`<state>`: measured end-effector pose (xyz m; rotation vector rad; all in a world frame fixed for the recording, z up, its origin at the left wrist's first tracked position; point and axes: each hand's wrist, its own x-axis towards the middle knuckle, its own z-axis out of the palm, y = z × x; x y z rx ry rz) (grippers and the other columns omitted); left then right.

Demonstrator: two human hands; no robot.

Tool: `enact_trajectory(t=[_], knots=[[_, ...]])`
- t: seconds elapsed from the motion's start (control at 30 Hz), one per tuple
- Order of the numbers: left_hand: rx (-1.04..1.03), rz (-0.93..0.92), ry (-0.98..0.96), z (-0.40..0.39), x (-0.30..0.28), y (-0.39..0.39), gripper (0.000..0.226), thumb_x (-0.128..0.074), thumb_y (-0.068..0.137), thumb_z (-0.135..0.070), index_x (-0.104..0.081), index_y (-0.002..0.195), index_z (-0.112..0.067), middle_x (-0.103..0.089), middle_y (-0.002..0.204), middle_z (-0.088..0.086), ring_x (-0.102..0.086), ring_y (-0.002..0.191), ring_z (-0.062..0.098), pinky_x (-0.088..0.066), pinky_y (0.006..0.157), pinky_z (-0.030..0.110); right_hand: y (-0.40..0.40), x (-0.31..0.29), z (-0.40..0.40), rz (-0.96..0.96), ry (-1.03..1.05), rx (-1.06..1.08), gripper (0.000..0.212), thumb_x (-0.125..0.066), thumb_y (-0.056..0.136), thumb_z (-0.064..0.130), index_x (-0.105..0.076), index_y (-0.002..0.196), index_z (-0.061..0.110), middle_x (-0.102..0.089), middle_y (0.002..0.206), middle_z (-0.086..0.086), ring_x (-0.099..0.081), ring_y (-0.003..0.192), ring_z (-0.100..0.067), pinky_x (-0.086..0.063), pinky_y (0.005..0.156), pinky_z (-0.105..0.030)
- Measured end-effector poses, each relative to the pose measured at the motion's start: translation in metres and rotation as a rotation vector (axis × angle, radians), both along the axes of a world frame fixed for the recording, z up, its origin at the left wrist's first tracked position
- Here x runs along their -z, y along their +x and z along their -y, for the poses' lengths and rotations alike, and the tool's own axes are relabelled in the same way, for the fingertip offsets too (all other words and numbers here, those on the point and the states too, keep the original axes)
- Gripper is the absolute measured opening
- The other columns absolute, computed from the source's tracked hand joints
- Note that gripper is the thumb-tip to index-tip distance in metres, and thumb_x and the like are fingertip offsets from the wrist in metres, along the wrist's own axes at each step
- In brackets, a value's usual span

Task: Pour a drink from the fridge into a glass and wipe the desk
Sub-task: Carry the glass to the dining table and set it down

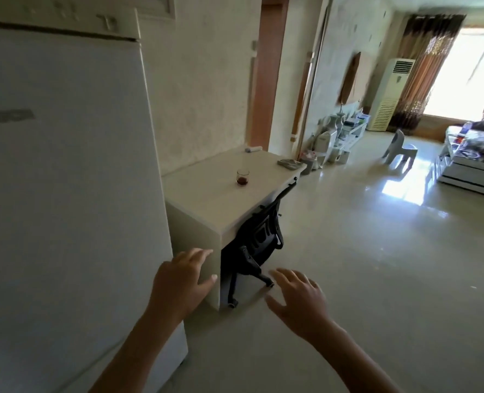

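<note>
A white fridge (65, 180) fills the left side, its door closed. Right beside it stands a cream desk (206, 199). On the desktop sits a small clear glass (242, 177) holding a little dark red drink. A folded grey cloth (291, 164) lies at the desk's far right corner. My left hand (182, 282) is held out low in front of the desk's near side panel, fingers apart and empty. My right hand (298, 300) hovers over the floor to the right, fingers spread, holding nothing.
A black office chair (259, 245) is tucked under the desk, its wheels on the floor. A small pale object (55, 149) lies at the desk's back edge. Shiny floor stretches right toward a white plastic chair (399, 148), a low table and a standing air conditioner.
</note>
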<state>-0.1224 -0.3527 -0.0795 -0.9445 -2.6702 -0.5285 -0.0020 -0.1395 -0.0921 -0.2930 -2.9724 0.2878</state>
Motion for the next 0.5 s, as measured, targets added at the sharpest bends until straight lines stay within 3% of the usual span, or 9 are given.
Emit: enact_trajectory(t=[0.17,0.3,0.5], knots=[[0.085,0.02,-0.005,-0.077,0.003,-0.023,0.048,-0.06,0.085,-0.043,-0.053,0.129,-0.024,-0.061,0.122,-0.003,-0.058,0.107,0.02,-0.048,0.083,0.033,-0.006,0.002,-0.066,-0.016,-0.039,0.05,0.053,-0.044,0.09,0.052,-0.036,0.138,0.031,-0.041,0.143,0.008,-0.036,0.131,-0.013,-0.032,0.105,-0.035],[0.112,0.037,-0.007,-0.134,0.016,-0.059,0.042,-0.06,0.083,-0.044,-0.059,0.121,-0.025,-0.066,0.113,-0.005,-0.063,0.096,0.018,-0.049,0.074,0.031,-0.035,0.006,-0.118,-0.003,-0.03,0.072,0.052,-0.043,0.09,0.053,-0.036,0.137,0.032,-0.04,0.143,0.009,-0.035,0.131,-0.011,-0.032,0.106,-0.034],[0.112,0.051,0.019,-0.218,0.025,-0.115,0.039,-0.062,0.083,-0.041,-0.06,0.12,-0.027,-0.064,0.115,-0.008,-0.06,0.104,0.016,-0.047,0.077,0.028,-0.09,0.003,-0.195,0.01,-0.035,0.098,0.051,-0.043,0.09,0.053,-0.037,0.136,0.032,-0.042,0.142,0.01,-0.036,0.13,-0.012,-0.034,0.106,-0.035]])
